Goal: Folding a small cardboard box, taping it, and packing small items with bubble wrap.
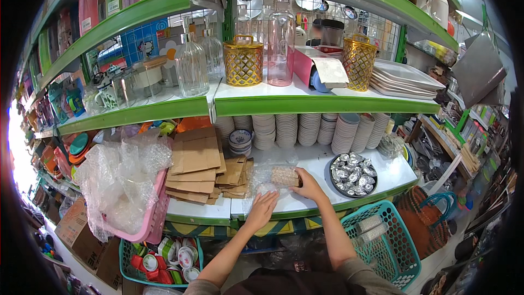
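Observation:
On the white lower shelf lies a bundle (285, 175) in bubble wrap, with brown cardboard showing at its right end. My right hand (310, 186) grips that end, thumb and fingers around it. Flat on the loose bubble wrap sheet (257, 178) rests my left hand (263, 209), its fingers stretched out just below and left of the bundle. What the bundle contains is hidden by the wrap. Flattened cardboard pieces (194, 153) are piled to the left. To the right sits a round dark tray (332, 178) filled with foil-like silver pieces (353, 173).
Stacks of small white dishes (286, 130) line the shelf's back. A green-edged shelf (327, 106) overhangs them, carrying glass bottles (281, 41) and gold canisters (243, 63). A pink basket (153, 217) heaped with bubble wrap stands left; a teal basket (403, 250) holding wrapped bundles is lower right.

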